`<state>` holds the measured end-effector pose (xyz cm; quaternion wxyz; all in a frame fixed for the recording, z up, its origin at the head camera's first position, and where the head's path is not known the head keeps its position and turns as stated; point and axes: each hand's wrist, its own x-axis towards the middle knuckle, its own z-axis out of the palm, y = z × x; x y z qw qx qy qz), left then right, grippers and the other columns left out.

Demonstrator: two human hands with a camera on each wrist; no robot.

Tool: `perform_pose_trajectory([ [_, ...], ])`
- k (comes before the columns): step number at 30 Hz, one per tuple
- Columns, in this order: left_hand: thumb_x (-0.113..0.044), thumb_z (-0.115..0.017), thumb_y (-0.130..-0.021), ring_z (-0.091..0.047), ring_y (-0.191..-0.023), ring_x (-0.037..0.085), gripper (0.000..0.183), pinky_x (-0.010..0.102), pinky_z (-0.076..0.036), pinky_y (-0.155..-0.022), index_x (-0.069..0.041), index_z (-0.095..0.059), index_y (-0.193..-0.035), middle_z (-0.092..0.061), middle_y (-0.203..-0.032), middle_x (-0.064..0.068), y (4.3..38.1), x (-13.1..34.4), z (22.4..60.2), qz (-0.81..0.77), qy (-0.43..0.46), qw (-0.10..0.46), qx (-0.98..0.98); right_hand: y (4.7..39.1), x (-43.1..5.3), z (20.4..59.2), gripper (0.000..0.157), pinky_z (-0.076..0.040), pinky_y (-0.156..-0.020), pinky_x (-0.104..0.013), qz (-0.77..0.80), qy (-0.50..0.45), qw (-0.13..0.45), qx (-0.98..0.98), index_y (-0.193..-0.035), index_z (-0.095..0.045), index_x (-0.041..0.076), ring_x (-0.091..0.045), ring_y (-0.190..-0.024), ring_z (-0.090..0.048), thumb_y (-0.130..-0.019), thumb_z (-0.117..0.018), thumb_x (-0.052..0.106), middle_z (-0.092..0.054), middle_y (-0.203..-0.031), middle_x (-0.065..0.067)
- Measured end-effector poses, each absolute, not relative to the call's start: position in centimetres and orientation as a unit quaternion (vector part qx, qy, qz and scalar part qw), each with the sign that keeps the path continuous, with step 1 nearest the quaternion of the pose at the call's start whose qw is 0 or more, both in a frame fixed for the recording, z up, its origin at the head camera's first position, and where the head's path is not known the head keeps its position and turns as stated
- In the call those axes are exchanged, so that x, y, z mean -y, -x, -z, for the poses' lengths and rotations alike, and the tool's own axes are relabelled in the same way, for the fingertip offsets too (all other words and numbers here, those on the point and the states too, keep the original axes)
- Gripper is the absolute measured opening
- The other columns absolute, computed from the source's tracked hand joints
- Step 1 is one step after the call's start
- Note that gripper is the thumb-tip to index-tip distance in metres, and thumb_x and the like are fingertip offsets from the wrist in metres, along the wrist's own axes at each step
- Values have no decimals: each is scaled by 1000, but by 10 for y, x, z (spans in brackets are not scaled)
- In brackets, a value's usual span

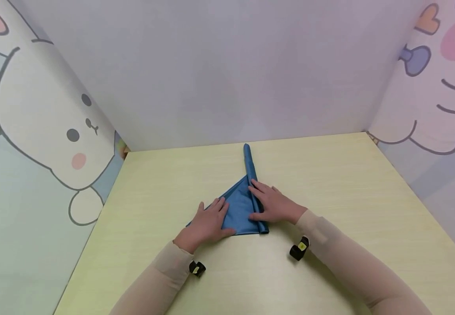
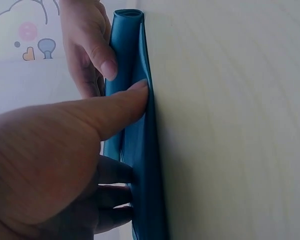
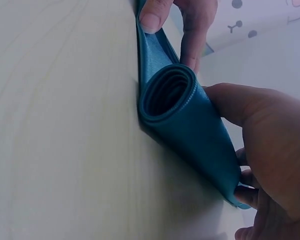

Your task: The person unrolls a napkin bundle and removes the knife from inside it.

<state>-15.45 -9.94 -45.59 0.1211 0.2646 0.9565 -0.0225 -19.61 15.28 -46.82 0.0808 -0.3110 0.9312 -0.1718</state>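
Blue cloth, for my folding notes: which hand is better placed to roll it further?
Probably the right hand: its fingers rest on the rolled part, while the left hand lies on the flat part.

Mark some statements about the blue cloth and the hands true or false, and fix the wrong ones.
1. The blue cloth is partly rolled up. True.
2. The left hand rests on the roll. False: it rests on the flat part.
3. The right hand touches the rolled part. True.
4. In the head view, the roll lies left of the flat part. False: it lies to the right.
5. The right wrist view shows layers at one end of the roll. True.
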Motion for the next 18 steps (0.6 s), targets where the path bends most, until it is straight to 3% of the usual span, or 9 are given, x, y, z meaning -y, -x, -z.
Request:
perform_pose_trajectory([
  [9, -67, -52, -87, -22, -144, 27, 89, 64, -23, -105, -8, -33, -151, -25, -157, 10, 154, 101, 453, 17, -264, 126, -956, 196, -158, 468, 95, -28, -110, -46, 193, 310, 95, -926, -153, -23, 6, -32, -144, -20, -85, -64, 57, -12, -160, -15],
  [18, -68, -51, -87, -22, -144, 27, 89, 65, -23, -104, -8, -32, -151, -24, -157, 10, 155, 102, 454, 11, -269, 126, -955, 195, -163, 466, 93, -31, -109, -45, 218, 283, 129, -925, -155, -18, 9, -30, -143, -22, -87, -64, 54, -9, -160, -12],
])
